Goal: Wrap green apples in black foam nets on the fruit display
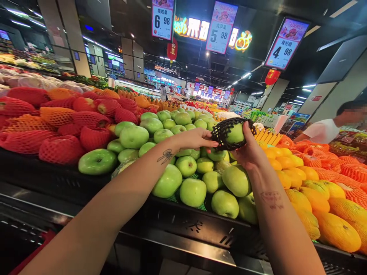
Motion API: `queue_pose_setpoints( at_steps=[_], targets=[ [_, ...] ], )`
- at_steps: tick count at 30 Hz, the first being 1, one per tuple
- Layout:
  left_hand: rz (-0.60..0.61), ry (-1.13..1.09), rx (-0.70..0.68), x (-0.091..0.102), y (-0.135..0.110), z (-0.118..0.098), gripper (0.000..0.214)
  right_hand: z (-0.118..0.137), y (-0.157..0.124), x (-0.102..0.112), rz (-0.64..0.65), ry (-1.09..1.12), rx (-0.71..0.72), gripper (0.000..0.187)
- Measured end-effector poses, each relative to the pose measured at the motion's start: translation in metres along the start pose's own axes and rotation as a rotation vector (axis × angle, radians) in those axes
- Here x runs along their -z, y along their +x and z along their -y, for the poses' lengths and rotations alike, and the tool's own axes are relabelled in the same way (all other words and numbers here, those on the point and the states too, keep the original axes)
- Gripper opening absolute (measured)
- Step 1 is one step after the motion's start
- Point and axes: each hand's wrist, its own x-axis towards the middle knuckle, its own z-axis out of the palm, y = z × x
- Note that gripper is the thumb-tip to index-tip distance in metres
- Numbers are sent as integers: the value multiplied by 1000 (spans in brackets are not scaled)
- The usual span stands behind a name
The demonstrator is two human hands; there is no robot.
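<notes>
You stand at a shop's fruit display, where a heap of green apples [192,192] fills a black tray [172,217], with green matting [172,198] showing between the front fruit. Left of the heap lie fruits in red and orange nets [61,149]; right of it are oranges [340,231], with fruits in orange-red nets [329,162] beyond them. Above and behind the heap hang lit price signs [222,28], and well to its right is a person in a white top [322,130]. Over the back right part of the heap is the single green apple [236,133] you are handling, partly inside a black net [222,131] with its near face bare. Your right hand [252,151] grasps it from the right, thumb at its edge; your left hand [199,139] pinches the net's left end. The tray's lip bounds the heap in front, with a metal rail [183,244] lower down. Your left forearm crosses the heap's left front, your right forearm its right end, close to the oranges. You have open air over the heap up to the signs, while a yellow fence-like divider [268,136] stands at its back right
</notes>
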Motion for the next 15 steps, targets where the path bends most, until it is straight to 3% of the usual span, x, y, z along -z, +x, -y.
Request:
queue_pose_setpoints(
  at_steps=[4, 7, 9, 11, 15],
  targets=[
    [-266, -12, 82, -1, 11, 6, 11, 2, -2, -2, -28, -9, 77, 52],
    [-407, -56, 12, -3, 12, 2, 30, 0, 1, -1, 2, -67, 127, 58],
    [-338, -163, -70, -6, 7, -4, 44, -3, 3, 1, -26, -171, 97, 65],
    [-242, -227, -127, -11, 3, -8, 41, -5, 3, 3, -61, -245, 94, 66],
    [-24, -70, -5, -22, 4, 3, 30, -10, -1, 5, 118, -592, 80, 49]
  ],
)
